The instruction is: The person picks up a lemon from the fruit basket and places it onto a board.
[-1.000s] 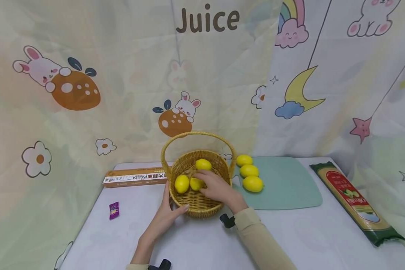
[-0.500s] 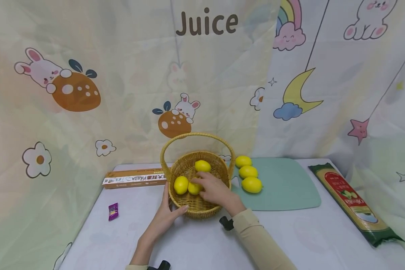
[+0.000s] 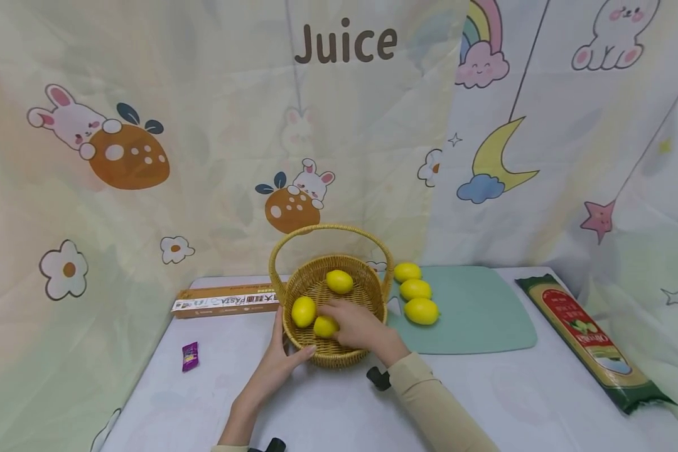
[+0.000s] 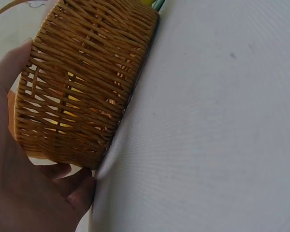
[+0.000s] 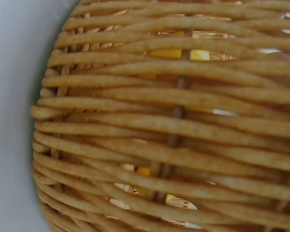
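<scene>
A wicker basket (image 3: 339,361) with a tall hoop handle stands upright on the table. Inside are three yellow lemons: one at the back (image 3: 339,282), one at the left (image 3: 303,312), and a front one (image 3: 326,326). My right hand (image 3: 361,326) reaches in over the right rim, its fingers and thumb on the front lemon, partly covering it. My left hand (image 3: 277,361) holds the basket's left side, thumb on the front rim, fingers along the outer wall. The left wrist view shows this hand (image 4: 34,188) around the woven wall; the right wrist view shows mostly weave (image 5: 159,116).
Three more lemons (image 3: 415,290) line the left edge of a green mat (image 3: 474,314). A long pasta box (image 3: 226,301) lies at the back left, a purple packet (image 3: 190,356) in front of it. A green-and-red package (image 3: 596,342) lies at the right edge.
The front lemon has moved toward the basket's front, with my right hand following it. My left hand and the basket stay put. The view has tipped slightly upward.
</scene>
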{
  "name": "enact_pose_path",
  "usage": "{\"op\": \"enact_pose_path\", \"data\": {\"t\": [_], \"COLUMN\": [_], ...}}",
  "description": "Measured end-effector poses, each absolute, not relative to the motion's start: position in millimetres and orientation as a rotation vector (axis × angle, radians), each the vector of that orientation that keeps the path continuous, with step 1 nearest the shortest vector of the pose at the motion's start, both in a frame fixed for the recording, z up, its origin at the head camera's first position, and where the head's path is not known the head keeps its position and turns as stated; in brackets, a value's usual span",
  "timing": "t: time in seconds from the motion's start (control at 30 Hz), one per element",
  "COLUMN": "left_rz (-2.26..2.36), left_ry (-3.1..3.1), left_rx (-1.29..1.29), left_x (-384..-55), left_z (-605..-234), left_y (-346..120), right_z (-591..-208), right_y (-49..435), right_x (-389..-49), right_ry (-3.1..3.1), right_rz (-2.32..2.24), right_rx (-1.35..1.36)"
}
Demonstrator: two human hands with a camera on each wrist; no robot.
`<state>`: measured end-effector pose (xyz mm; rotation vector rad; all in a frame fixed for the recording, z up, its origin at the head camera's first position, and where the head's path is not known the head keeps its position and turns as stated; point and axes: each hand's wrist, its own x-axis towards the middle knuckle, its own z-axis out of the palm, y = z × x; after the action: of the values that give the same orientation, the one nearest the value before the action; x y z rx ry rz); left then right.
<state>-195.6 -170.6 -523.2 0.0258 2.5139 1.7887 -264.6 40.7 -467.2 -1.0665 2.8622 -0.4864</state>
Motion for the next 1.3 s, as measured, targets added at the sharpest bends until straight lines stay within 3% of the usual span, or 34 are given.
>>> {"op": "enact_pose_path", "data": {"t": [0.47,0.87,1.3], "left_rz": [1.767,1.758,1.776], "left_ry": [2.535,2.533,2.530], "left_rx": [0.004,0.005,0.005], "left_x": [-196.4,-196.3,-194.7], "left_z": [-527.0,-521.5,-523.8], "left_y": [-169.9,-173.4,-170.8], "right_z": [-459.2,-451.7,-431.5], "right_y": [53.1,94.3,144.3], "right_x": [-252.9,-246.4,-242.9], "right_ry": [2.921,3.073,3.107], "right_rz": [-0.561,-0.716,-0.969], "right_rx": [-1.134,-1.277,-1.188]}}
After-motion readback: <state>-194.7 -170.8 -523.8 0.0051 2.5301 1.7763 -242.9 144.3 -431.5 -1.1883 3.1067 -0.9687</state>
